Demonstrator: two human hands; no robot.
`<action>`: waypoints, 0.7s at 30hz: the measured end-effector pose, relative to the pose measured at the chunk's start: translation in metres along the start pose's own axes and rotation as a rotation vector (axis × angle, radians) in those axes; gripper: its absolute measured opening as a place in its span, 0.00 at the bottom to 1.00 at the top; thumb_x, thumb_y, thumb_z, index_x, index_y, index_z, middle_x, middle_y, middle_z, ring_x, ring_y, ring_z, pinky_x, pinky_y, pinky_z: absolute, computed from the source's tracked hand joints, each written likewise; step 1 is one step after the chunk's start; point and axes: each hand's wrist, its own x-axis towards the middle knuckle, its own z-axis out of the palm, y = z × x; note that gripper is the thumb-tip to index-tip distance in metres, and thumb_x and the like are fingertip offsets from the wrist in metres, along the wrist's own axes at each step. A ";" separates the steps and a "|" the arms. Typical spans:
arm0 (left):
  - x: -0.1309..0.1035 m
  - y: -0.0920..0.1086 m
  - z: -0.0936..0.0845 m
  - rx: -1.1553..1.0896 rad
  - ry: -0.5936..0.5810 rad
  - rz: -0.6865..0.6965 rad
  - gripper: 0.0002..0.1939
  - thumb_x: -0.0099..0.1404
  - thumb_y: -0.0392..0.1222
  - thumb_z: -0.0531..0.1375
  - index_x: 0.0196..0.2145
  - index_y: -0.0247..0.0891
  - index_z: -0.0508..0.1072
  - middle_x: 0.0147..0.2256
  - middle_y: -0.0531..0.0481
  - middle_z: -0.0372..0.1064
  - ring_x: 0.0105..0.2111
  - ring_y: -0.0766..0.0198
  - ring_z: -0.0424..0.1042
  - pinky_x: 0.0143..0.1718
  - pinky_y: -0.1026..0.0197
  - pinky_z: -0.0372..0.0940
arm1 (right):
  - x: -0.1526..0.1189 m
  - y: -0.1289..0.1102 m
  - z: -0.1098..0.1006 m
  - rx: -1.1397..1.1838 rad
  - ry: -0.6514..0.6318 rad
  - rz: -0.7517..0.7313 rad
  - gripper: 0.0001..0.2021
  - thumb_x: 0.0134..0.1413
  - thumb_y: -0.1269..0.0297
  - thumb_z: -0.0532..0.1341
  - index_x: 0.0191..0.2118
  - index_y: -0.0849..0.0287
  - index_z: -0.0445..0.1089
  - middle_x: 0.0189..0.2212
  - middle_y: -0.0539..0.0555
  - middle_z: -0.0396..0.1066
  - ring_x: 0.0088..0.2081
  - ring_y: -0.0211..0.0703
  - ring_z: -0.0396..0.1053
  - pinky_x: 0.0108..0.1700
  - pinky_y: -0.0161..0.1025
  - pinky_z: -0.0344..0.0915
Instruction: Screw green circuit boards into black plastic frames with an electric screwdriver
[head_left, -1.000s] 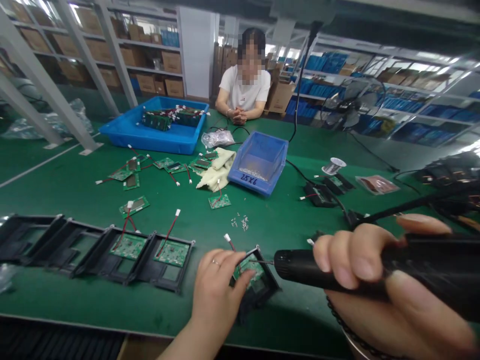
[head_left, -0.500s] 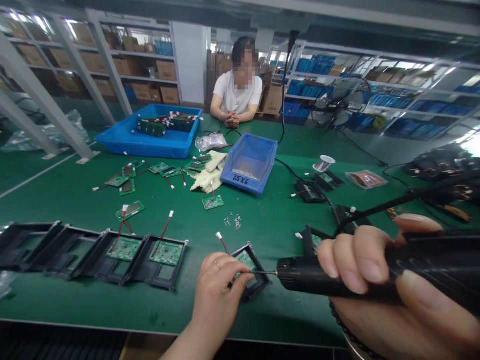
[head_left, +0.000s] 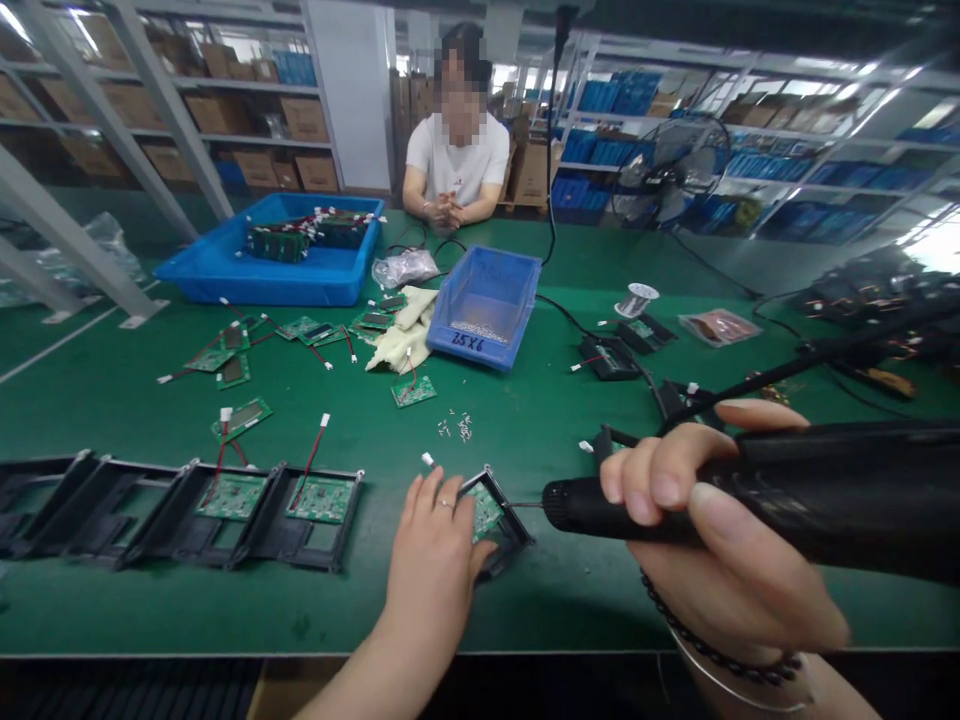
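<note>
My right hand (head_left: 720,540) is wrapped round a black electric screwdriver (head_left: 817,480), which lies nearly level and points left. Its thin bit reaches the circuit board in a black plastic housing (head_left: 519,533); the exact contact spot is too small to make out. My left hand (head_left: 431,550) grips this housing at its left side, fingers stretched along it and thumb at the near side. It covers part of the green circuit board (head_left: 486,508) inside. Beyond the housing lies a small pile of loose screws (head_left: 463,428).
Several black housings (head_left: 277,540) stand in a row at left, some with boards. A blue screw bin (head_left: 480,345), a larger blue tray (head_left: 277,290), loose boards (head_left: 414,391) and a solder spool (head_left: 636,299) lie further back. A person (head_left: 457,150) sits opposite, hands together.
My left thumb and fingers have left their pinch at the screwdriver bit and spread onto the housing. The bit has come in against the board area. My view has shifted slightly.
</note>
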 end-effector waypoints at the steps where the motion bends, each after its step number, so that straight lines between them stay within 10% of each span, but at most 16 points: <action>1: 0.002 0.001 0.001 0.028 -0.056 -0.007 0.20 0.48 0.35 0.75 0.39 0.31 0.77 0.46 0.37 0.77 0.50 0.39 0.74 0.52 0.40 0.71 | 0.000 0.001 0.000 -0.009 0.003 -0.005 0.15 0.54 0.66 0.68 0.48 0.50 0.70 0.22 0.43 0.68 0.21 0.35 0.63 0.28 0.37 0.66; 21: -0.008 -0.010 0.015 -0.054 0.049 0.067 0.13 0.67 0.35 0.56 0.47 0.30 0.72 0.46 0.34 0.74 0.52 0.43 0.72 0.50 0.43 0.73 | 0.005 0.001 -0.015 -0.016 0.116 0.100 0.16 0.52 0.63 0.72 0.45 0.47 0.71 0.21 0.43 0.67 0.20 0.37 0.64 0.27 0.40 0.67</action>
